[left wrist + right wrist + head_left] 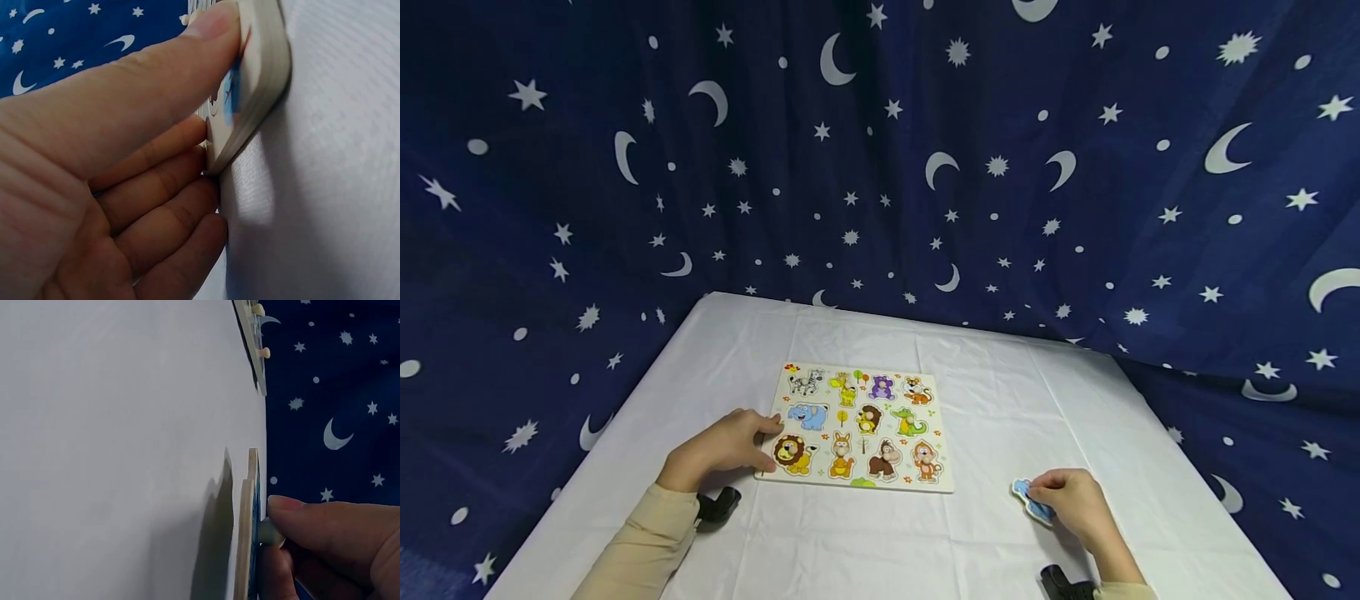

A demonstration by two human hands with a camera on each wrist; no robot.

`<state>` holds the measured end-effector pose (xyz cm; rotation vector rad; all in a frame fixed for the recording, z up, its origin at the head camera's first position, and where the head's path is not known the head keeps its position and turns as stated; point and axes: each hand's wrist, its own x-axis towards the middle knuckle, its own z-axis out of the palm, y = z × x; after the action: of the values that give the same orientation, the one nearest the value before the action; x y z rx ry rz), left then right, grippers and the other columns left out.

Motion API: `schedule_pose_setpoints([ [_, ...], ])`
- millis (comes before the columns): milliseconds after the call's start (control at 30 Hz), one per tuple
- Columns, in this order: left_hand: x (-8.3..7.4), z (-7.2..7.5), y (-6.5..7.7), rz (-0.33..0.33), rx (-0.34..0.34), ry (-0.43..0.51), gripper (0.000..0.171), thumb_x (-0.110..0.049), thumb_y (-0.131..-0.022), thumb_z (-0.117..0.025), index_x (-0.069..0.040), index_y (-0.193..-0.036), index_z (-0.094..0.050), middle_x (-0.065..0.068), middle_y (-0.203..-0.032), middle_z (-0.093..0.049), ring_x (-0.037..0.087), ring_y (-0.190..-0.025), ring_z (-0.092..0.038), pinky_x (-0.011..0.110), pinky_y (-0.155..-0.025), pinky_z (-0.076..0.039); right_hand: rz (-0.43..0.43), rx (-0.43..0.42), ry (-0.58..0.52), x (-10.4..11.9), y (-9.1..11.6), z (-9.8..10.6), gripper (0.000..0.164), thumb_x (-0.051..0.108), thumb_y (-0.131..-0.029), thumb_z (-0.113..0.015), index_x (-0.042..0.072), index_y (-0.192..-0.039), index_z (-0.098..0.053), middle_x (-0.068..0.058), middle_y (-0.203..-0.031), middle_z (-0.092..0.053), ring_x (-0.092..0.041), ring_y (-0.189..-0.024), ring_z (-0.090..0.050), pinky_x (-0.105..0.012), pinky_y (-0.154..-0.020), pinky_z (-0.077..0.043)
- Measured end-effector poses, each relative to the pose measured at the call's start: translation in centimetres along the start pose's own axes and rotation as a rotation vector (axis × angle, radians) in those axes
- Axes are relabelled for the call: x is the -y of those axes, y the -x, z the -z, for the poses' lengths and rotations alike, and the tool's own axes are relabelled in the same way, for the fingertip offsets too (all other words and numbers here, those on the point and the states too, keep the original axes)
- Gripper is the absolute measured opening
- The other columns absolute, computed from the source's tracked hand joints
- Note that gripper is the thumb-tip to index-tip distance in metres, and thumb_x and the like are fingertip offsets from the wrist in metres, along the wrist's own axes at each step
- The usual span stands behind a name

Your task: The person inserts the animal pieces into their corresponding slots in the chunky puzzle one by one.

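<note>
A wooden puzzle board (pixel 887 488) with several animal pictures lies flat on the table. My left hand (pixel 730 446) rests at its left edge, thumb and fingertips touching the board near its front left corner. In the left wrist view, the thumb lies against the board while the other fingers bend loosely beside its edge (pixel 269 94). To the right of the board, my right hand (pixel 1072 500) pinches a blue puzzle piece (pixel 1021 489) by its small knob (pixel 270 532). That piece stands on a slant close over the cloth, its face partly covered by the fingers.
A white cloth (pixel 850 550) with fold creases covers the table. Behind and at both sides hangs a dark blue curtain (pixel 895 167) with moons and stars. Round wooden knobs (pixel 265 353) stick up from the board in the right wrist view. Black wrist devices (pixel 718 507) sit under both wrists.
</note>
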<state>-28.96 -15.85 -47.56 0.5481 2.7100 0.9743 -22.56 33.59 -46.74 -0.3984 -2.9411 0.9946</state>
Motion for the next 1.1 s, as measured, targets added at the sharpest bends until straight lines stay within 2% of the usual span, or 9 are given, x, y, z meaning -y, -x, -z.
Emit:
schedule_pose_setpoints([
  [433, 0.1, -0.2, 0.1, 0.000, 0.004, 0.017, 0.062, -0.020, -0.058, -0.080, -0.002, -0.113, -0.060, 0.014, -0.128, -0.050, 0.029, -0.123, -0.041, 0.042, -0.100, -0.034, 0.066, 0.007, -0.027, 2.0, -0.4, -1.2, 0.005, 0.014, -0.069, -0.072, 0.010, -0.073, -0.070, 0.000, -0.072, -0.067, -0.010, -0.066, -0.053, -0.022, -0.055, -0.040],
  [800, 0.0, 0.0, 0.2, -0.004, 0.005, 0.008, 0.062, -0.022, -0.059, -0.080, -0.003, -0.114, -0.059, 0.013, -0.128, -0.049, 0.029, -0.122, -0.042, 0.042, -0.100, -0.034, 0.083, 0.019, -0.124, 3.6, -0.9, -2.0, 0.005, 0.010, -0.070, -0.071, 0.007, -0.075, -0.070, -0.003, -0.076, -0.067, -0.010, -0.066, -0.055, -0.021, -0.054, -0.044],
  [1100, -0.1, 0.1, 0.2, -0.015, 0.009, 0.020, 0.062, -0.021, -0.060, -0.080, -0.002, -0.115, -0.059, 0.015, -0.129, -0.048, 0.031, -0.123, -0.040, 0.043, -0.101, -0.033, 0.109, 0.020, -0.148, 4.5, -0.9, -3.0, 0.004, 0.007, -0.069, -0.071, 0.006, -0.073, -0.070, -0.004, -0.073, -0.067, -0.010, -0.064, -0.055, -0.021, -0.053, -0.044],
])
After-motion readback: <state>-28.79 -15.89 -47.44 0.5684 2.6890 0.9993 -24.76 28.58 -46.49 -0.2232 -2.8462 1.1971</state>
